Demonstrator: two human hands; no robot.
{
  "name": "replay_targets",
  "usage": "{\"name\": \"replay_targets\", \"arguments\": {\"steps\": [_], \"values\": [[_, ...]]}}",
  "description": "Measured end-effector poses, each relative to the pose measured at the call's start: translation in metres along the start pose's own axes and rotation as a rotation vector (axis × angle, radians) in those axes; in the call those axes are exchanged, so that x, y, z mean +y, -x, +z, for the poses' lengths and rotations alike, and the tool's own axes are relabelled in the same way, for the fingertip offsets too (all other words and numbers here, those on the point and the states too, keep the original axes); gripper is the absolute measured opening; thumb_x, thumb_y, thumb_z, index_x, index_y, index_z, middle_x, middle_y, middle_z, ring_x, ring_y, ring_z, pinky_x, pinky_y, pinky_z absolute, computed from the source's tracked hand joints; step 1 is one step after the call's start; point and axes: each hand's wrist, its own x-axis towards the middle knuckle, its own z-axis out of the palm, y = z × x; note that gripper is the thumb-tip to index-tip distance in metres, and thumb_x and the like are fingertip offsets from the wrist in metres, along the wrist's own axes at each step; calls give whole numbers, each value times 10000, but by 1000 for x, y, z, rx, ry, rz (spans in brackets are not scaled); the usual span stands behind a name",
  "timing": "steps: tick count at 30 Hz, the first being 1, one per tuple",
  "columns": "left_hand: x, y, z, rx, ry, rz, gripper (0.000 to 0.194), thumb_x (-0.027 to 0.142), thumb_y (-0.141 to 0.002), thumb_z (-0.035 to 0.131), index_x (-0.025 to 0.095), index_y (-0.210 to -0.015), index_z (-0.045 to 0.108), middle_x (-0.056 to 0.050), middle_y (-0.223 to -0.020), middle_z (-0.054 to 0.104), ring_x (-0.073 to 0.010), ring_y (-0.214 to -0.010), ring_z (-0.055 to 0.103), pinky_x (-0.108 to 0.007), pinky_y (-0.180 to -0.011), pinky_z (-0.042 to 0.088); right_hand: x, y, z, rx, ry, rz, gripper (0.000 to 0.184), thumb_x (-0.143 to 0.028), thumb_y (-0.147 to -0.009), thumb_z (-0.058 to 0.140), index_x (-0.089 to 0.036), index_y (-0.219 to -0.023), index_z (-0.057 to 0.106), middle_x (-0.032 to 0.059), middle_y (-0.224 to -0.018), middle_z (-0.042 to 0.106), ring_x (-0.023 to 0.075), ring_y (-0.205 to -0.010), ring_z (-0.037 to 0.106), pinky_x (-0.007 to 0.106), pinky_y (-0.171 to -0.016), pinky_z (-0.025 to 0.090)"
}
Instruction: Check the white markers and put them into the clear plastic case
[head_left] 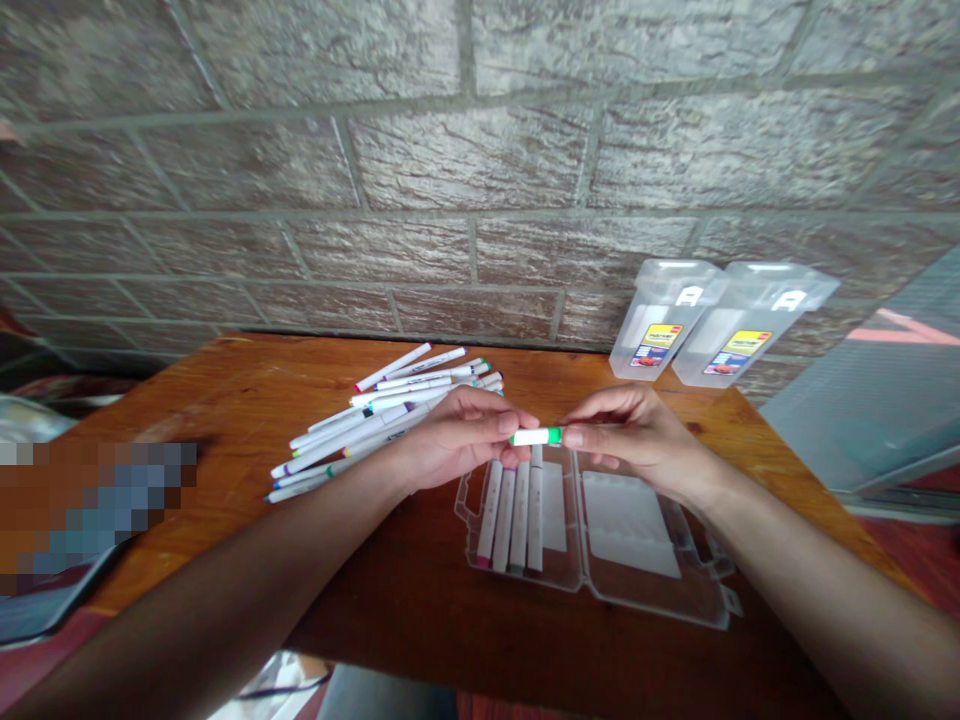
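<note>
Both hands holding a white, green-ended marker (535, 437) above clear plastic case (581, 530).
L–R: flat-edged device (45, 612) running out of frame, mostly pixelated; slim white markers (337, 448) lying piled on glossy wood table (225, 400), some hidden behind L hand (459, 437); L fingers pinching one end, R hand (641, 437) pinching other; case lying open, rear edge partly hidden, 4 markers (512, 515) inside; 2 frosted bins (651, 325) standing nr rough brick wall (420, 150), label small print unreadable.

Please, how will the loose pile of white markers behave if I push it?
The white markers would probably slide apart, since they lie loose, some crossing others. Each looks stiff, its body straight. Some may roll, but their barrels are too small to judge.
</note>
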Motion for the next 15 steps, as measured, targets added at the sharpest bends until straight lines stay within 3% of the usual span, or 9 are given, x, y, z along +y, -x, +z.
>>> {"name": "replay_targets", "arguments": {"steps": [15], "values": [[1, 0, -1, 28, -148, -7, 320, 353, -632, 1012, 166, -838, 855, -66, -713, 799, -126, -611, 717, -206, -578, 542, -3, 0, 1, -25, 51, 5, 199, -360, -723, 964, -198, -773, 859, -19, -516, 649, 43, -401, 466, 152, -373, 313]]}}
